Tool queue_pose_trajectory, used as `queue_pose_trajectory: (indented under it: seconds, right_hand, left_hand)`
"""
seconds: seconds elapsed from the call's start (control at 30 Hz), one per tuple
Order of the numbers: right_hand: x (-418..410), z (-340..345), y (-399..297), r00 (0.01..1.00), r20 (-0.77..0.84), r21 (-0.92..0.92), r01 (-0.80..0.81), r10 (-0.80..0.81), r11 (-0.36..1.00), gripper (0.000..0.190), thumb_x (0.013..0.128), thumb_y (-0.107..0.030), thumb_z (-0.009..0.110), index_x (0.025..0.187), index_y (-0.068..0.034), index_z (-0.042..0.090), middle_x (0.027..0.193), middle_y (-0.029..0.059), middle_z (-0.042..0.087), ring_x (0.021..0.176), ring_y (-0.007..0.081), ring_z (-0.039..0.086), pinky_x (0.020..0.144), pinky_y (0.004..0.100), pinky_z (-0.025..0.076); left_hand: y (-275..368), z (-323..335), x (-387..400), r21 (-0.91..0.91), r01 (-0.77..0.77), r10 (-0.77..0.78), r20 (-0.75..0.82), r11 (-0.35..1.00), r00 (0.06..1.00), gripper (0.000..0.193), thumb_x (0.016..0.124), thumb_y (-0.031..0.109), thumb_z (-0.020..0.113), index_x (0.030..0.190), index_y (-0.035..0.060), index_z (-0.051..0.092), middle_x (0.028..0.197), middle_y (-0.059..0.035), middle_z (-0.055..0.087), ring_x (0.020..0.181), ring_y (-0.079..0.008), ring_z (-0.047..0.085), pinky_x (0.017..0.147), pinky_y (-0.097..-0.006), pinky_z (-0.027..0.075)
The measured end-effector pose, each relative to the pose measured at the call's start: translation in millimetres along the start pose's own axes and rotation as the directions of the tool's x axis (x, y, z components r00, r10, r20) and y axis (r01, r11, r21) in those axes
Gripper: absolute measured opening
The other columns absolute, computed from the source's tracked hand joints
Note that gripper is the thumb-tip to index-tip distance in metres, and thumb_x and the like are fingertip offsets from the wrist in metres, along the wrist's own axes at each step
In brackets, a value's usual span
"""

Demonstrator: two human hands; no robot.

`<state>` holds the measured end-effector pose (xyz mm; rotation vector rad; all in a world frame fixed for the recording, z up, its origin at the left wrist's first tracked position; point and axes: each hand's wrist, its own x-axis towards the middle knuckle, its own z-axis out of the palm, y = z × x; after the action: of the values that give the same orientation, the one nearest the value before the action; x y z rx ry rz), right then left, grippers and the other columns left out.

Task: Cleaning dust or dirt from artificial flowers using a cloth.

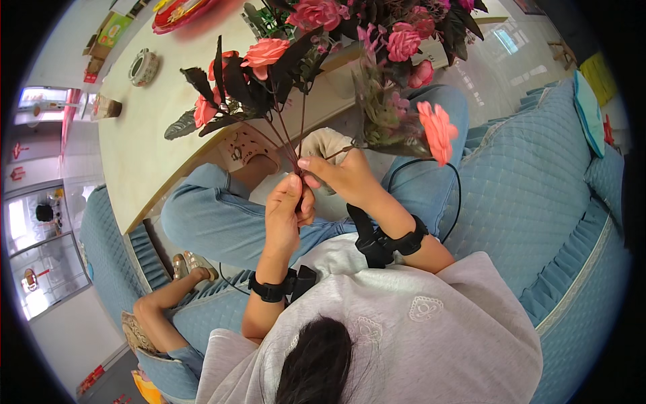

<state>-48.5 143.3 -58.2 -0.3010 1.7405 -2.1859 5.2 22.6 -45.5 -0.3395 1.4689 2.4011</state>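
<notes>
My left hand [288, 202] is closed around the gathered dark stems [285, 129] of what look like artificial flowers. Coral-pink blooms [265, 53] and dark leaves [237, 86] spread above it. My right hand [345, 174] pinches at the same stems just above the left, thumb against the bundle. From behind the right hand one branch reaches rightward to a single coral bloom [438, 132]. Its join with the other stems is hidden by the fingers. Beyond the hands stands a fuller bunch of pink flowers [404, 43], with clear wrapping [378, 101] hanging below it.
A pale table [146, 136] carries a patterned ceramic pot [143, 67], a small cup-like pot [107, 107] and a red tray [184, 15]. Blue quilted sofa covers [515, 166] lie on both sides. Another person's leg [166, 308] rests at lower left. A black cable [458, 197] loops beside my right knee.
</notes>
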Motion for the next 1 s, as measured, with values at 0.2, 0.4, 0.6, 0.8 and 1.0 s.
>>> queue_pose_trajectory:
  seconds: [0.2, 0.4, 0.6, 0.8, 1.0]
  right_hand:
    - [-7, -13, -2, 0.998, -0.007, 0.166, -0.065, 0.067, 0.984, 0.010, 0.073, -0.009, 0.057, 0.077, -0.002, 0.052, 0.064, -0.0020, 0.051, 0.052, 0.0023, 0.044, 0.042, 0.0170, 0.032]
    - [-5, -14, -5, 0.983, 0.005, 0.038, 0.184, -0.184, 0.982, 0.010, 0.069, -0.005, 0.057, 0.072, -0.001, 0.048, 0.067, 0.0004, 0.049, 0.059, 0.0058, 0.043, 0.052, 0.0200, 0.036]
    - [-12, -2, -24, 0.976, -0.147, 0.123, 0.180, -0.161, 0.976, 0.010, 0.069, -0.004, 0.060, 0.071, -0.001, 0.051, 0.064, -0.0003, 0.051, 0.059, 0.0046, 0.046, 0.053, 0.0184, 0.038]
    - [-17, -10, -33, 0.989, -0.094, 0.239, 0.136, -0.117, 0.961, 0.005, 0.072, -0.003, 0.057, 0.075, 0.001, 0.054, 0.065, 0.0014, 0.054, 0.060, 0.0062, 0.051, 0.054, 0.0187, 0.041]
    - [-22, -14, -38, 0.988, -0.119, 0.133, 0.111, -0.095, 0.985, 0.008, 0.073, -0.007, 0.058, 0.076, 0.000, 0.055, 0.062, -0.0013, 0.052, 0.053, 0.0028, 0.042, 0.047, 0.0160, 0.033]
  left_hand:
    - [16, 2, -7, 0.077, -0.060, 0.066, -0.070, 0.995, 0.995, 0.031, 0.087, 0.022, 0.031, 0.097, -0.0010, 0.049, 0.055, 0.0024, 0.038, 0.039, -0.0021, 0.022, 0.034, -0.0160, 0.018]
    - [21, 10, -9, 0.191, -0.069, 0.087, -0.086, 0.979, 0.992, 0.028, 0.087, 0.019, 0.031, 0.101, 0.0005, 0.048, 0.058, 0.0026, 0.040, 0.042, -0.0003, 0.024, 0.036, -0.0145, 0.019]
    - [23, 18, -15, 0.324, -0.097, 0.120, -0.052, 0.941, 0.991, 0.028, 0.087, 0.018, 0.035, 0.106, 0.0004, 0.044, 0.062, 0.0015, 0.041, 0.042, 0.0002, 0.024, 0.036, -0.0132, 0.019]
    - [29, 23, -23, 0.285, -0.080, 0.070, 0.046, 0.955, 0.996, 0.030, 0.086, 0.015, 0.039, 0.113, 0.0020, 0.040, 0.067, 0.0010, 0.048, 0.047, 0.0007, 0.031, 0.042, -0.0128, 0.024]
    - [29, 30, -25, 0.387, -0.138, 0.130, 0.048, 0.912, 0.990, 0.034, 0.084, 0.012, 0.043, 0.115, 0.0007, 0.038, 0.080, -0.0034, 0.056, 0.052, 0.0020, 0.037, 0.045, -0.0120, 0.028]
